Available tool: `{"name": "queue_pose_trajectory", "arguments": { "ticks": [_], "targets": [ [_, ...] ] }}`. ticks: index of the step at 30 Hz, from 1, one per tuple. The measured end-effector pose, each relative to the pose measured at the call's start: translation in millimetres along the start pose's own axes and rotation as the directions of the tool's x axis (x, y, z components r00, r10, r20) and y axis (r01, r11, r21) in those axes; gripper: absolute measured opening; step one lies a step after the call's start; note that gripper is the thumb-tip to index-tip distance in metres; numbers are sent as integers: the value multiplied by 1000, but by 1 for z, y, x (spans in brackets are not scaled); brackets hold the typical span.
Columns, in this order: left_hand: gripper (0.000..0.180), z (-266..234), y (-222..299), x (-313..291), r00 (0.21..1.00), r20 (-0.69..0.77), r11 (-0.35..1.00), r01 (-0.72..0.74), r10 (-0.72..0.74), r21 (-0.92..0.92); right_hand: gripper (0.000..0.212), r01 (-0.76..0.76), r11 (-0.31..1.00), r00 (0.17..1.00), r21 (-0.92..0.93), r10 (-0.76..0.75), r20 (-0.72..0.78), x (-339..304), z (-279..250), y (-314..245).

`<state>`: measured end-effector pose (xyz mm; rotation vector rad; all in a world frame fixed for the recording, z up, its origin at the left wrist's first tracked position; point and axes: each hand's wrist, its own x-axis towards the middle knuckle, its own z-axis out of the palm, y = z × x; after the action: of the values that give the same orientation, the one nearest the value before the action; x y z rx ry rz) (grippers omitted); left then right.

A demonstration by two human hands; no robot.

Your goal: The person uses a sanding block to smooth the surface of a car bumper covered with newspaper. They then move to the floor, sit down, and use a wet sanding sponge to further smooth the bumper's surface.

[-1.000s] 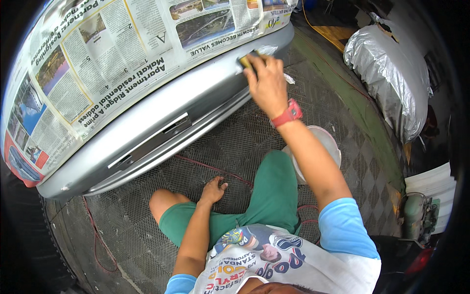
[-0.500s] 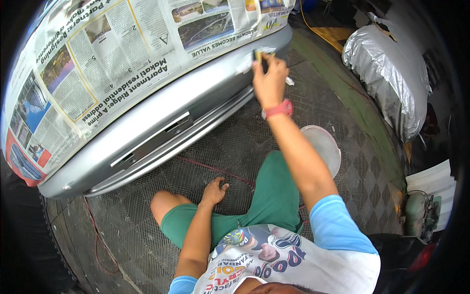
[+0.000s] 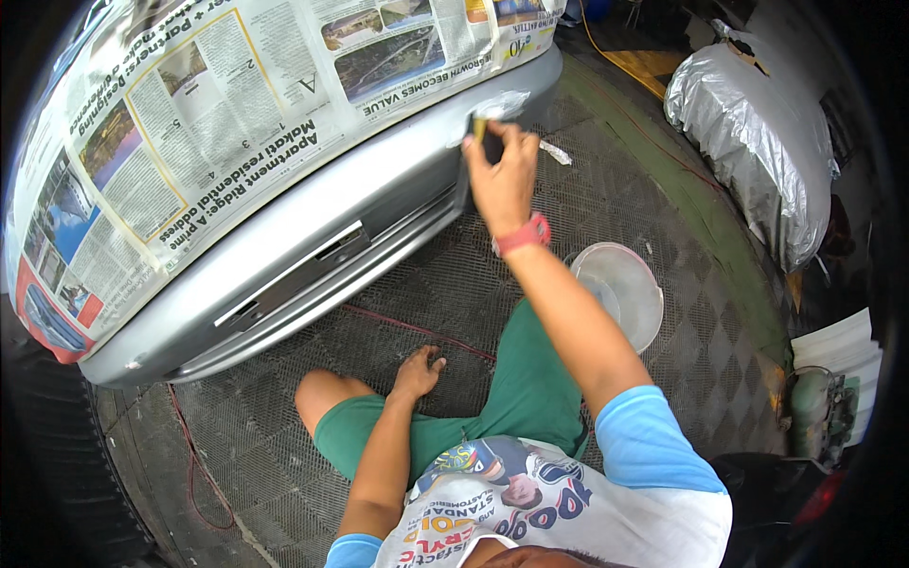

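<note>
Against a silver car bumper (image 3: 294, 227), my right hand (image 3: 504, 180) pinches a small black-and-yellow block, apparently a sanding block (image 3: 479, 127), between thumb and fingers. The block touches the upper face toward the bumper's right end. Just beyond it shows a whitish, wet-looking patch (image 3: 507, 102). My left hand (image 3: 416, 372) hangs by my knee, fingers loosely bent and apart, with nothing visible in it. Sheets of newspaper (image 3: 237, 114) cover the body above the bumper. A recessed slot with a torn pale strip runs along the bumper's middle.
A pale round bucket (image 3: 651, 293) stands right of my knee. Dark textured matting (image 3: 473, 275) covers the floor, crossed by a thin red hose (image 3: 407, 325). Farther right are a silver-wrapped bulky object (image 3: 753, 142) and a green machine (image 3: 812, 412) resembling a compressor.
My right hand with the block has slid left and nearer along the bumper, uncovering the whitish patch. More of the bucket shows. My left hand stays where it was.
</note>
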<state>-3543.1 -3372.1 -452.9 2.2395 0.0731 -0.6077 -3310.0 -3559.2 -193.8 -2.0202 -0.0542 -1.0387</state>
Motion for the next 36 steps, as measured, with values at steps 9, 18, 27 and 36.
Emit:
{"name": "queue_pose_trajectory", "arguments": {
  "ticks": [9, 18, 27, 36],
  "targets": [
    [52, 3, -6, 2, 1000, -21, 999, -21, 21, 29, 46, 8, 999, 998, 51, -11, 55, -4, 1, -15],
    [49, 5, -9, 4, 1000, -24, 1000, 14, -13, 14, 41, 92, 995, 990, -40, -87, 114, 10, -4, -31],
    [49, 3, -6, 0, 999, -45, 1000, -29, 29, -5, 44, 63, 985, 997, -159, -54, 61, 46, -12, 4],
    [52, 6, -13, 0, 992, -93, 995, -81, 86, 50, 40, 121, 907, 969, -403, -19, 247, 101, -38, 32]
  ]
}}
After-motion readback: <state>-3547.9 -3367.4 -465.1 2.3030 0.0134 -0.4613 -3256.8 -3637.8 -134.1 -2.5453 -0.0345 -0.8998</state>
